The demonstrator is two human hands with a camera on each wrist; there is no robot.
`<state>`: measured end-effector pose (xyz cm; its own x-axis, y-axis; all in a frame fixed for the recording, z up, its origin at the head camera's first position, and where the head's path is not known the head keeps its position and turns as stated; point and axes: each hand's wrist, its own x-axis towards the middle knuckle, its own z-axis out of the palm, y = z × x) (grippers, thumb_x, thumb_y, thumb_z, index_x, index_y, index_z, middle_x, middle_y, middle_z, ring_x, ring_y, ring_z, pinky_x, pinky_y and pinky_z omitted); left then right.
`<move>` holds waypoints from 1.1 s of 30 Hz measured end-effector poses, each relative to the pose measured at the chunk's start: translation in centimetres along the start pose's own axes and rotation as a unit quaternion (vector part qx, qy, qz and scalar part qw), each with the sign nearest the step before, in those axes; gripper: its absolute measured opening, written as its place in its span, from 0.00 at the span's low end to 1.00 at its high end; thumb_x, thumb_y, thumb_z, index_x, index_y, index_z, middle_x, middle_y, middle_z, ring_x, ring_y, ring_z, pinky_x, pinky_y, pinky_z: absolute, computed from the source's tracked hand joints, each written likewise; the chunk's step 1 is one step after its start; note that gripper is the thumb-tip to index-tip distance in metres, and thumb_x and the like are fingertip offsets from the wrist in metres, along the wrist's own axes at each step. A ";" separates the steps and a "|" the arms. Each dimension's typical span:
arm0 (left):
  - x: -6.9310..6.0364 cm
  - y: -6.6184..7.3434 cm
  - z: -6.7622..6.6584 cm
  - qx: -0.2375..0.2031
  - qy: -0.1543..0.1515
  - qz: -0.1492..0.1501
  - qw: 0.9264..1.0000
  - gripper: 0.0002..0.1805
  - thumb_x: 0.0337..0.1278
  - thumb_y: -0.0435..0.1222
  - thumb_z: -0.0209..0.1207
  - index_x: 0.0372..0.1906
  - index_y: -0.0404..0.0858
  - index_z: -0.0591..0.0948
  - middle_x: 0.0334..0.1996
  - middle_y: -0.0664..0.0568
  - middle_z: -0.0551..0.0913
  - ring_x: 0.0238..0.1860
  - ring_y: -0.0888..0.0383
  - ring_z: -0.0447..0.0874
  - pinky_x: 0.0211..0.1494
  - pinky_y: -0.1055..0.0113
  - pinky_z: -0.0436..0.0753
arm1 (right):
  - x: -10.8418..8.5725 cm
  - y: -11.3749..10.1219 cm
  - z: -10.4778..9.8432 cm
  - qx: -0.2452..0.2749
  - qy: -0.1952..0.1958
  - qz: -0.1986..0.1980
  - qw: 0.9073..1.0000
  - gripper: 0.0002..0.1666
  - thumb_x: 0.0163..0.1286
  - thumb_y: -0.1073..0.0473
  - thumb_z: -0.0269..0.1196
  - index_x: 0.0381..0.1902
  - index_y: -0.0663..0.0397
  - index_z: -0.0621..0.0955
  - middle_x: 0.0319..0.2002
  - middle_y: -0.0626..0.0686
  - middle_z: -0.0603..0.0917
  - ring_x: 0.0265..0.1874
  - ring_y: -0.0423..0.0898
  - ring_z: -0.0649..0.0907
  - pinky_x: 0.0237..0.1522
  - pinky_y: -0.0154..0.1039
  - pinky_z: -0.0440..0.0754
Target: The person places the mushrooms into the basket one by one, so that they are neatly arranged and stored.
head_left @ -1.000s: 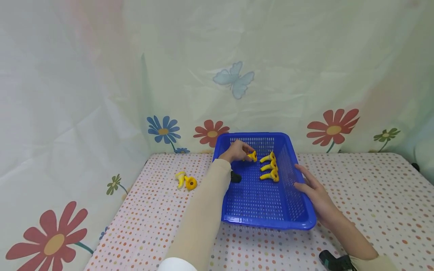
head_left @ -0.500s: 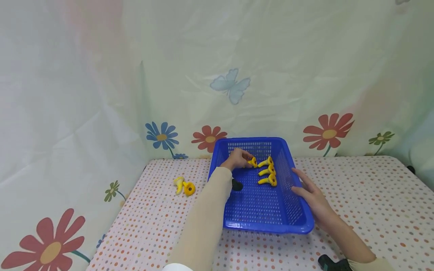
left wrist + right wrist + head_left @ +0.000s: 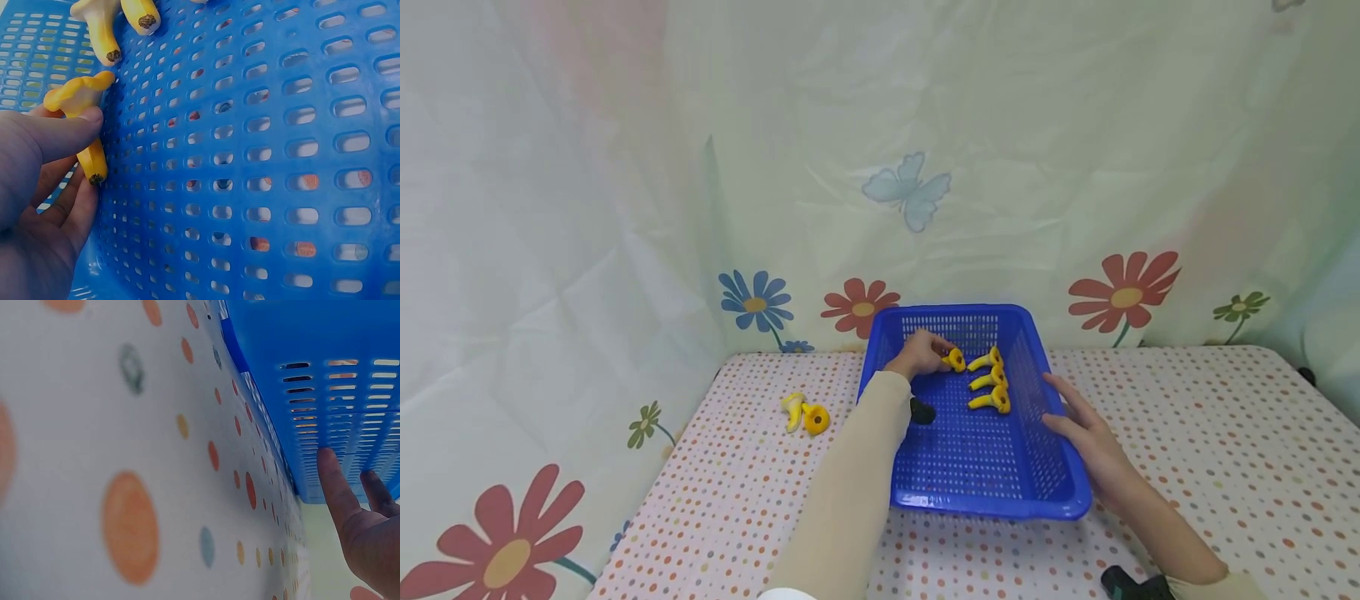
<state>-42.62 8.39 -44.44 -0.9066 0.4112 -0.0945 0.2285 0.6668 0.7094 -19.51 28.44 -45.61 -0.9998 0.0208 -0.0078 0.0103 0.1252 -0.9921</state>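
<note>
Inside the blue basket (image 3: 955,506), near its far left, my left hand (image 3: 919,352) pinches a yellow mushroom (image 3: 81,103) between thumb and fingers. The mushroom has a flared cap and a dark-tipped stem, and lies close to the basket floor. To its right sits a column of three more mushrooms (image 3: 988,378) with their caps pointing right. On the basket's right side, my right hand (image 3: 1097,446) touches the rim and outer wall. In the right wrist view a straight finger (image 3: 337,487) lies against the slotted wall; part of that hand is out of frame.
On the dotted tablecloth (image 3: 730,492) left of the basket lie two more yellow mushrooms (image 3: 792,410). A dark device (image 3: 1135,583) is at the right wrist. Another dark piece (image 3: 922,411) shows beside the left sleeve. A flowered curtain (image 3: 1000,167) hangs behind the table.
In my left hand the mushroom has turned slightly, its cap now facing more toward the head camera. The head view has shifted a little. My right hand stays at the basket's side.
</note>
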 end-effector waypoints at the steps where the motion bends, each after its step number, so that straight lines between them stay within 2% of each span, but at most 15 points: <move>1: -0.1 -0.1 0.1 0.001 0.003 0.002 1.000 0.17 0.63 0.28 0.70 0.56 0.39 0.89 0.51 0.48 0.89 0.55 0.51 0.86 0.60 0.58 0.85 | 0.0 0.1 0.0 -0.002 0.000 0.000 1.000 0.44 0.85 0.52 0.51 0.87 0.39 0.42 0.82 0.73 0.44 0.73 0.80 0.61 0.61 0.70 0.77; 6: -0.1 -0.3 0.2 0.005 0.012 0.016 1.000 0.17 0.63 0.27 0.70 0.57 0.38 0.89 0.51 0.47 0.89 0.54 0.51 0.86 0.60 0.58 0.85 | 0.0 0.1 0.0 -0.006 0.001 -0.006 1.000 0.43 0.85 0.51 0.51 0.87 0.40 0.42 0.81 0.73 0.45 0.73 0.79 0.61 0.61 0.70 0.76; 16: -0.7 0.0 0.1 0.010 0.017 0.005 1.000 0.18 0.64 0.29 0.70 0.58 0.40 0.89 0.51 0.47 0.88 0.54 0.51 0.85 0.62 0.56 0.83 | -0.1 0.2 0.1 0.001 -0.005 -0.011 1.000 0.43 0.85 0.51 0.51 0.87 0.40 0.42 0.81 0.73 0.47 0.73 0.79 0.62 0.61 0.69 0.77; 23: -0.5 -0.2 0.4 0.008 0.019 -0.002 1.000 0.18 0.64 0.29 0.70 0.58 0.41 0.89 0.52 0.48 0.88 0.54 0.51 0.85 0.60 0.58 0.84 | -0.1 0.2 0.0 0.000 0.000 0.004 1.000 0.44 0.85 0.50 0.51 0.87 0.40 0.42 0.82 0.72 0.45 0.74 0.78 0.60 0.64 0.71 0.73; 28: -0.4 -0.2 0.5 -0.005 0.025 0.007 1.000 0.18 0.64 0.28 0.69 0.58 0.40 0.89 0.52 0.47 0.88 0.54 0.50 0.85 0.59 0.57 0.85 | -0.1 0.2 0.0 0.003 0.000 -0.006 1.000 0.43 0.86 0.50 0.51 0.87 0.40 0.42 0.82 0.72 0.45 0.74 0.78 0.60 0.64 0.72 0.73; 33: -0.2 -0.2 0.5 0.000 0.035 -0.001 0.999 0.17 0.64 0.28 0.70 0.57 0.40 0.89 0.52 0.48 0.89 0.53 0.51 0.87 0.58 0.57 0.86 | -0.1 0.1 0.0 0.007 -0.001 -0.012 1.000 0.43 0.86 0.51 0.51 0.87 0.40 0.43 0.82 0.72 0.45 0.74 0.79 0.60 0.64 0.72 0.73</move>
<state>-42.30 8.51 -44.96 -0.9292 0.3667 -0.0469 0.2278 0.6678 0.7086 -19.41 28.43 -45.73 -0.9998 0.0157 0.0150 -0.0132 0.1122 -0.9936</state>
